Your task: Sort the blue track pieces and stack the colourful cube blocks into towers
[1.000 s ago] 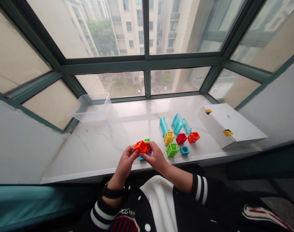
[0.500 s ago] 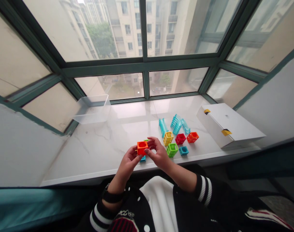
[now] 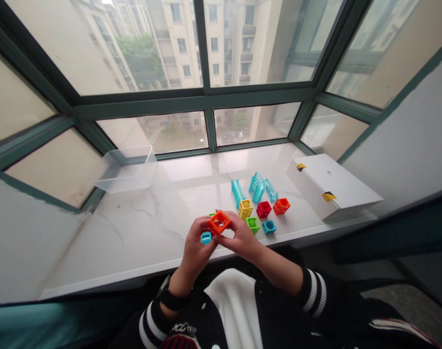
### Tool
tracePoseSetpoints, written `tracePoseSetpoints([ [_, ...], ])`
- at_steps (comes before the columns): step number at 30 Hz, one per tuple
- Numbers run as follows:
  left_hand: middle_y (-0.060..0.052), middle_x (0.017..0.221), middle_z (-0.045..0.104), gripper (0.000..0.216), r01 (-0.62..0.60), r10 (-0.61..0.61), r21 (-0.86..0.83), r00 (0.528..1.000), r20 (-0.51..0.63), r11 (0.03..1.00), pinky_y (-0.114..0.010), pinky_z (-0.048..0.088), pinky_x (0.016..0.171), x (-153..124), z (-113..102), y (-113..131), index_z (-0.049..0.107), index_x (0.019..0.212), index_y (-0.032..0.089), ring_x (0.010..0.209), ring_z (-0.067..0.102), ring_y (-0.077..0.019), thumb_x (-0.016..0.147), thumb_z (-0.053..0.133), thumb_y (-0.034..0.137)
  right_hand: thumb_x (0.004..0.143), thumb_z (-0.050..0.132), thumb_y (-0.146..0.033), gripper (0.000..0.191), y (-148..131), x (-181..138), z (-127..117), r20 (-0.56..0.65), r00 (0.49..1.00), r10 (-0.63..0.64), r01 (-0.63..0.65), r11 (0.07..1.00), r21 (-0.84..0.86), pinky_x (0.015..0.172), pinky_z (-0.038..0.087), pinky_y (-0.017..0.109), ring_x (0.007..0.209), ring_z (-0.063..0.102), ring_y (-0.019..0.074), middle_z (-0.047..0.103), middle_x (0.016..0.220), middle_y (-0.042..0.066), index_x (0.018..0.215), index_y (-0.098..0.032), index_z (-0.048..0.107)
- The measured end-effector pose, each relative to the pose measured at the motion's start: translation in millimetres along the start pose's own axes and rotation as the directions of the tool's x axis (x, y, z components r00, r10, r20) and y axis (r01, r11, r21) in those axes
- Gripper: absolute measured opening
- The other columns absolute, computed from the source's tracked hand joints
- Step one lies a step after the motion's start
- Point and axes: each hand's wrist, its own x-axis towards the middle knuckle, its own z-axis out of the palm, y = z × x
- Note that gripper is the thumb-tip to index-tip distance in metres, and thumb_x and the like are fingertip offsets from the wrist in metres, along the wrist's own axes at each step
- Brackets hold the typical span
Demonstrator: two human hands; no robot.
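An orange cube block (image 3: pixel 218 223) with open faces is held up between my two hands above the front of the sill. My left hand (image 3: pixel 197 242) grips its left side, fingers curled round it. On the other side my right hand (image 3: pixel 241 235) pinches it, thumb underneath. Behind my left fingers shows a blue block (image 3: pixel 206 237), and a bit of a green block (image 3: pixel 212 214) peeks out above them. Just right of my right hand stand a green block (image 3: pixel 253 224), a yellow block (image 3: pixel 245 208) and a small blue block (image 3: pixel 269 227).
A red block (image 3: pixel 263 209) and another orange block (image 3: pixel 281 206) stand farther right. Behind them lie translucent blue track pieces (image 3: pixel 257 187). A clear plastic bin (image 3: pixel 128 169) sits at the back left, a white box (image 3: pixel 333 186) at the right. Windows close off the back.
Both hands have turned the orange block, so that a wide-open face now shows instead of one with a round hole. The whole view has shifted slightly.
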Motion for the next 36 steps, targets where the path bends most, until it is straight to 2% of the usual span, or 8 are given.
tracePoseSetpoints([
  [7, -0.013, 0.137, 0.064, 0.050, -0.044, 0.042, 0.006, 0.982, 0.185, 0.999, -0.042, 0.060, 0.094, 13, 33, 2, 0.066, 0.132, 0.027, 0.111, 0.069, -0.0269, 0.086, 0.083, 0.035, 0.083, 0.086, -0.042, 0.067, -3, -17, -60, -0.083, 0.996, 0.010, -0.024, 0.985, -0.169, 0.115, 0.051, 0.052, 0.132, 0.064, 0.0333, 0.069, 0.141, 0.012, 0.145, -0.028, 0.064],
  [11, -0.012, 0.136, 0.067, 0.053, -0.032, 0.018, 0.051, 0.969, 0.247, 0.998, -0.043, 0.057, 0.097, 14, 41, -9, 0.060, 0.142, 0.029, 0.112, 0.069, -0.0268, 0.091, 0.077, 0.032, 0.081, 0.088, -0.049, 0.071, 13, -36, -99, -0.229, 0.967, 0.111, -0.155, 0.971, -0.184, 0.113, 0.053, 0.052, 0.130, 0.066, 0.0347, 0.068, 0.142, 0.013, 0.144, -0.025, 0.064],
  [16, -0.012, 0.127, 0.071, 0.031, -0.036, -0.005, 0.256, 0.988, 0.156, 0.966, -0.049, 0.049, 0.110, 30, 32, -52, 0.070, 0.124, 0.026, 0.121, 0.065, -0.0321, 0.094, 0.069, 0.036, 0.078, 0.087, -0.057, 0.070, 45, -61, -144, -0.414, 0.888, 0.202, -0.312, 0.924, -0.219, 0.110, 0.055, 0.052, 0.126, 0.069, 0.0350, 0.072, 0.136, 0.013, 0.137, -0.024, 0.068],
  [20, -0.019, 0.135, 0.067, 0.035, -0.100, -0.002, 0.604, 0.986, 0.166, 0.790, -0.059, 0.038, 0.118, 44, 17, -103, 0.070, 0.124, 0.021, 0.131, 0.058, -0.0394, 0.092, 0.066, 0.035, 0.078, 0.085, -0.059, 0.071, 68, -74, -174, -0.513, 0.829, 0.221, -0.395, 0.882, -0.258, 0.108, 0.056, 0.052, 0.121, 0.070, 0.0345, 0.073, 0.134, 0.015, 0.136, -0.021, 0.068],
  [22, -0.021, 0.145, 0.062, 0.040, -0.078, -0.038, 0.723, 0.989, 0.143, 0.687, -0.065, 0.029, 0.122, 45, 11, -124, 0.068, 0.129, 0.020, 0.140, 0.051, -0.0422, 0.092, 0.065, 0.036, 0.078, 0.085, -0.060, 0.074, 80, -77, -185, -0.559, 0.797, 0.229, -0.430, 0.865, -0.259, 0.108, 0.056, 0.053, 0.122, 0.070, 0.0349, 0.071, 0.136, 0.016, 0.138, -0.020, 0.068],
  [25, -0.020, 0.149, 0.060, 0.042, -0.098, -0.046, 0.785, 0.986, 0.159, 0.611, -0.063, 0.031, 0.121, 41, 8, -141, 0.066, 0.134, 0.022, 0.138, 0.053, -0.0405, 0.096, 0.060, 0.040, 0.078, 0.083, -0.062, 0.073, 97, -79, -197, -0.587, 0.782, 0.208, -0.440, 0.852, -0.284, 0.110, 0.055, 0.054, 0.124, 0.068, 0.0348, 0.070, 0.136, 0.017, 0.136, -0.020, 0.069],
  [29, -0.018, 0.149, 0.061, 0.044, -0.126, -0.022, 0.797, 0.985, 0.172, 0.590, -0.057, 0.040, 0.115, 37, 7, -145, 0.066, 0.136, 0.023, 0.129, 0.059, -0.0387, 0.098, 0.058, 0.043, 0.079, 0.080, -0.066, 0.067, 116, -76, -207, -0.592, 0.790, 0.162, -0.419, 0.847, -0.328, 0.108, 0.055, 0.052, 0.122, 0.067, 0.0329, 0.069, 0.132, 0.016, 0.127, -0.020, 0.073],
  [36, -0.018, 0.150, 0.060, 0.046, -0.122, -0.038, 0.810, 0.984, 0.176, 0.573, -0.056, 0.043, 0.112, 38, 6, -145, 0.065, 0.138, 0.022, 0.128, 0.060, -0.0395, 0.099, 0.057, 0.043, 0.077, 0.079, -0.070, 0.072, 147, -60, -219, -0.583, 0.792, 0.180, -0.445, 0.824, -0.351, 0.108, 0.054, 0.051, 0.118, 0.067, 0.0310, 0.069, 0.128, 0.015, 0.128, -0.020, 0.072],
])
